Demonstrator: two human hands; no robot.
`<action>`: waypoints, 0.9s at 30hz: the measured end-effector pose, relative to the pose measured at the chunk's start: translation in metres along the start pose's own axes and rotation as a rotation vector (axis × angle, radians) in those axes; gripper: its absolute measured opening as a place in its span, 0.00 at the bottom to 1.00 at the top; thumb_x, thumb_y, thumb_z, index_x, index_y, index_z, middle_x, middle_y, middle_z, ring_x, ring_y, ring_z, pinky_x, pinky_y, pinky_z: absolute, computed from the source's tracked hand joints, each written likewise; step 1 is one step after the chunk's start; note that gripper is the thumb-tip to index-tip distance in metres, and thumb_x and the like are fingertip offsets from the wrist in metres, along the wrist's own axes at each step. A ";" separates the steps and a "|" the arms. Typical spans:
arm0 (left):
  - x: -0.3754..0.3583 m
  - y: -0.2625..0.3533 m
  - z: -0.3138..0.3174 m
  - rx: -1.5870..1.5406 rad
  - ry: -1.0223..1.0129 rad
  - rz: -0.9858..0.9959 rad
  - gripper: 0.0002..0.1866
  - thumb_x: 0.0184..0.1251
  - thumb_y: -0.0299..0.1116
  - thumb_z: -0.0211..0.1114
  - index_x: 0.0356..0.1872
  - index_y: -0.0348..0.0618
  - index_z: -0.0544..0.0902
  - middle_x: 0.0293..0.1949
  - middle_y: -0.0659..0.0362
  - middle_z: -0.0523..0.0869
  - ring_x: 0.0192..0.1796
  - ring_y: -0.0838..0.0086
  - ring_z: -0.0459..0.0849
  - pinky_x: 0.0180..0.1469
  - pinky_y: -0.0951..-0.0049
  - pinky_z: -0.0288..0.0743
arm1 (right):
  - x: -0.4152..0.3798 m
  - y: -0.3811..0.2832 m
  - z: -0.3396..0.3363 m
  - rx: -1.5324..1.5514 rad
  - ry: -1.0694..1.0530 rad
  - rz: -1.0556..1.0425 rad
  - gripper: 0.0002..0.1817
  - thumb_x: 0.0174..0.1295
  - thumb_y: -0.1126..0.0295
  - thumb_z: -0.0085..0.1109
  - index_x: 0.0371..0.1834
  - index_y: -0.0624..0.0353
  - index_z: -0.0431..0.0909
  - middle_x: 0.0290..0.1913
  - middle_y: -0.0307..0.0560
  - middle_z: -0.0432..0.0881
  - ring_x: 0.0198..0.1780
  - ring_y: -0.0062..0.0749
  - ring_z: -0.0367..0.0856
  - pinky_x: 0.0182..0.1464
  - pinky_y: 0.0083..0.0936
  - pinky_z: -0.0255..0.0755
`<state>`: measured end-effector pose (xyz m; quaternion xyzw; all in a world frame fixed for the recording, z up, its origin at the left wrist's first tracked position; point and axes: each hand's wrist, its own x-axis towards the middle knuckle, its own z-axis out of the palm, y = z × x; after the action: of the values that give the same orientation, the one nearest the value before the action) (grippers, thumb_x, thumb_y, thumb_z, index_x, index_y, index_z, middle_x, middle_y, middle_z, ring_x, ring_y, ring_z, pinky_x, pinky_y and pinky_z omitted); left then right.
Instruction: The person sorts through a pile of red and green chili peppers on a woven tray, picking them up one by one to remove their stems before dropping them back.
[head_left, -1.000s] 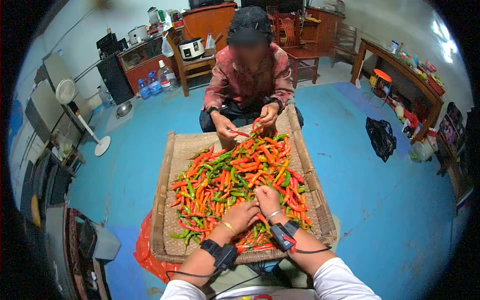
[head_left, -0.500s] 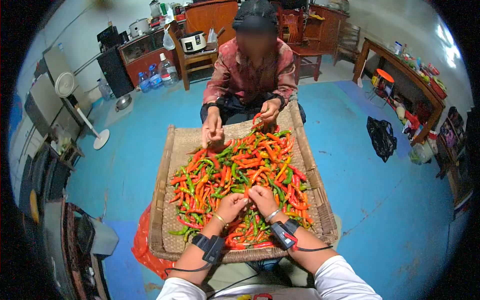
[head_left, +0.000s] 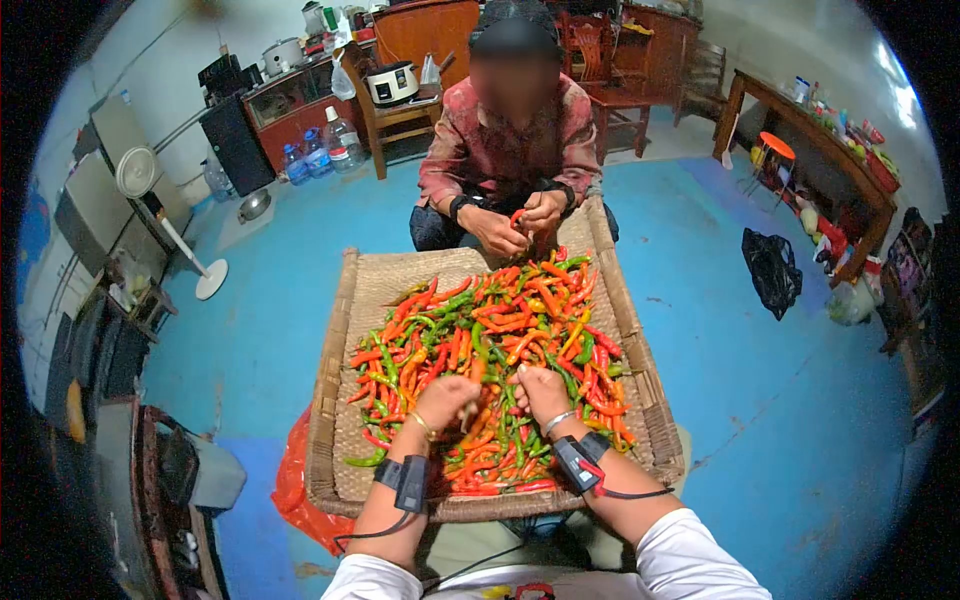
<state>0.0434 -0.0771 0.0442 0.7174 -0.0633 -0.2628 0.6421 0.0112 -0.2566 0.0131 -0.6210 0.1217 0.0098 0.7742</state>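
Red, orange and green chili peppers (head_left: 500, 310) lie heaped in a woven tray (head_left: 334, 380). Over the near part of the heap, my left hand (head_left: 447, 402) has curled fingers, with an orange pepper, blurred, at its fingertips. To its right is my right hand (head_left: 543, 392), its thumb and fingers pressed together; what they hold, if anything, is too small to name. The two hands are apart. At the far edge, another person's hands (head_left: 515, 222) hold a red pepper.
The person (head_left: 510, 130) sits across the tray. A red plastic bag (head_left: 300, 500) lies at its left side. A white fan (head_left: 180, 240) stands at the left, a black bag (head_left: 772, 272) on the blue floor at the right, and a chair (head_left: 400, 110) behind.
My hands, earlier together at an orange pepper, have moved apart. The other person's left-side hand has moved from over the heap to meet their other hand.
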 end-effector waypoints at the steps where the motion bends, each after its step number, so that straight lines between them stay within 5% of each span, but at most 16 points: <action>1: 0.002 0.001 -0.007 -0.068 0.087 0.039 0.09 0.56 0.37 0.55 0.28 0.41 0.75 0.19 0.65 0.77 0.16 0.84 0.71 0.17 0.85 0.65 | 0.001 -0.002 0.000 0.030 0.004 0.024 0.16 0.58 0.61 0.45 0.22 0.62 0.73 0.14 0.36 0.69 0.14 0.17 0.66 0.17 0.15 0.61; 3: 0.004 0.010 -0.010 -0.789 0.189 0.253 0.12 0.58 0.38 0.53 0.36 0.39 0.73 0.23 0.63 0.78 0.18 0.84 0.72 0.18 0.86 0.67 | 0.001 -0.004 0.000 -0.002 0.023 0.041 0.16 0.58 0.61 0.44 0.23 0.62 0.73 0.14 0.36 0.69 0.14 0.17 0.65 0.17 0.15 0.60; 5: 0.009 -0.005 -0.016 -0.950 0.275 0.288 0.15 0.58 0.40 0.52 0.40 0.41 0.70 0.28 0.60 0.79 0.23 0.81 0.75 0.20 0.84 0.71 | 0.002 -0.003 -0.001 0.027 0.042 0.058 0.16 0.58 0.61 0.44 0.23 0.62 0.73 0.14 0.36 0.69 0.14 0.17 0.65 0.16 0.14 0.59; 8: 0.021 -0.031 -0.018 -0.395 0.405 0.125 0.15 0.57 0.37 0.54 0.41 0.39 0.71 0.30 0.57 0.79 0.29 0.79 0.77 0.28 0.81 0.72 | 0.005 -0.003 -0.001 0.043 0.077 0.046 0.15 0.58 0.61 0.45 0.23 0.62 0.73 0.15 0.36 0.69 0.14 0.16 0.65 0.16 0.14 0.59; 9: 0.022 -0.042 0.004 0.201 0.370 0.322 0.13 0.54 0.33 0.56 0.37 0.36 0.74 0.31 0.57 0.80 0.32 0.75 0.78 0.34 0.78 0.72 | 0.005 -0.001 -0.001 0.042 0.115 0.040 0.15 0.58 0.61 0.45 0.23 0.61 0.73 0.15 0.36 0.70 0.15 0.16 0.65 0.16 0.14 0.58; 10: 0.017 -0.036 0.020 0.458 0.354 0.350 0.12 0.52 0.31 0.57 0.36 0.36 0.76 0.31 0.56 0.80 0.33 0.71 0.79 0.38 0.76 0.71 | 0.005 -0.002 -0.003 0.089 0.109 0.059 0.14 0.57 0.62 0.45 0.24 0.62 0.73 0.16 0.36 0.71 0.16 0.17 0.66 0.18 0.15 0.60; 12: 0.022 -0.051 0.043 0.645 0.284 0.423 0.17 0.51 0.41 0.57 0.37 0.39 0.76 0.29 0.53 0.80 0.33 0.63 0.78 0.36 0.70 0.71 | 0.008 0.003 -0.005 0.057 0.127 0.041 0.14 0.57 0.62 0.45 0.24 0.62 0.73 0.17 0.36 0.71 0.17 0.17 0.66 0.19 0.15 0.61; 13: 0.009 -0.025 0.057 0.728 0.172 0.241 0.20 0.49 0.43 0.58 0.40 0.42 0.74 0.32 0.51 0.78 0.37 0.59 0.77 0.38 0.67 0.70 | 0.011 0.007 -0.007 0.028 0.144 0.020 0.14 0.58 0.63 0.45 0.25 0.62 0.72 0.17 0.36 0.71 0.17 0.17 0.67 0.21 0.16 0.62; 15: 0.006 -0.027 0.069 0.978 0.219 0.280 0.21 0.48 0.44 0.59 0.43 0.46 0.72 0.37 0.51 0.76 0.40 0.59 0.75 0.40 0.64 0.69 | 0.013 0.011 -0.009 0.016 0.140 0.017 0.14 0.58 0.63 0.45 0.25 0.62 0.72 0.18 0.37 0.71 0.18 0.17 0.67 0.23 0.16 0.64; 17: 0.005 -0.023 0.069 1.037 0.124 0.193 0.22 0.48 0.43 0.59 0.45 0.49 0.71 0.42 0.51 0.74 0.43 0.59 0.74 0.42 0.63 0.68 | 0.015 0.013 -0.010 0.016 0.147 -0.006 0.13 0.58 0.62 0.45 0.28 0.60 0.73 0.18 0.35 0.72 0.16 0.13 0.66 0.15 0.10 0.59; 25: 0.020 -0.054 0.052 1.130 -0.039 0.284 0.18 0.47 0.36 0.59 0.43 0.47 0.71 0.36 0.51 0.75 0.39 0.59 0.75 0.40 0.64 0.69 | 0.009 -0.001 -0.007 0.012 0.141 0.026 0.13 0.56 0.63 0.47 0.26 0.63 0.73 0.18 0.37 0.71 0.18 0.17 0.68 0.22 0.15 0.63; 27: 0.024 -0.065 0.049 0.743 -0.071 0.268 0.16 0.46 0.34 0.60 0.39 0.46 0.73 0.28 0.52 0.77 0.34 0.61 0.77 0.37 0.66 0.70 | 0.011 0.002 -0.009 0.007 0.134 0.032 0.12 0.56 0.63 0.47 0.27 0.62 0.73 0.18 0.36 0.71 0.18 0.17 0.68 0.21 0.15 0.63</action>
<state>0.0256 -0.1197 -0.0272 0.8767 -0.2691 -0.1607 0.3648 0.0200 -0.2662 0.0075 -0.6154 0.1835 -0.0200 0.7663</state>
